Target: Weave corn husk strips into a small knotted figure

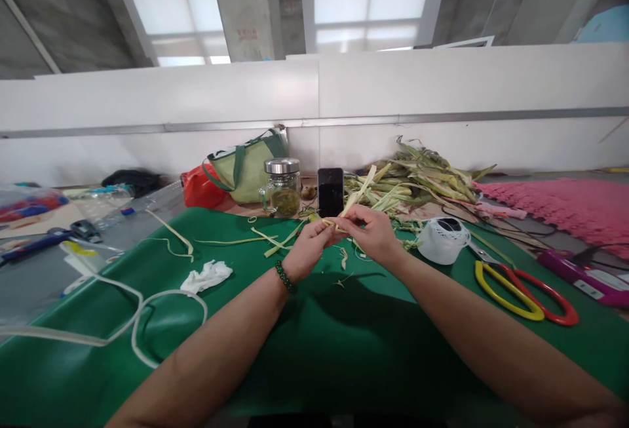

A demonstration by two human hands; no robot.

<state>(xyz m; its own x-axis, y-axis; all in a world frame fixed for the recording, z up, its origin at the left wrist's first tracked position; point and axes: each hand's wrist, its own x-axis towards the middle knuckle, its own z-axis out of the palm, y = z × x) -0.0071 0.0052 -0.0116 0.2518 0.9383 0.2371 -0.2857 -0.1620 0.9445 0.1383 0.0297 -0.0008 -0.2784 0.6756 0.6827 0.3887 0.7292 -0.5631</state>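
Observation:
My left hand [310,244], with a green bead bracelet [285,277] at its wrist, pinches one end of a pale corn husk strip [361,191]. Close against it, my right hand [372,234] is also closed on the husk, whose free end sticks up past the fingers. Part of the strip between the fingertips is hidden. Just behind the hands a black phone [331,191] stands upright. Loose husk strips [278,242] and small scraps [343,257] lie on the green mat [236,323] around the hands.
A heap of husks [427,175] is at the back right. Yellow-and-red scissors [521,287] and a white thread roll [443,241] lie right. A glass jar [284,189], green bag [246,166], crumpled tissue [206,277] and white looped cord [140,310] are left; a purple device [584,277] sits far right.

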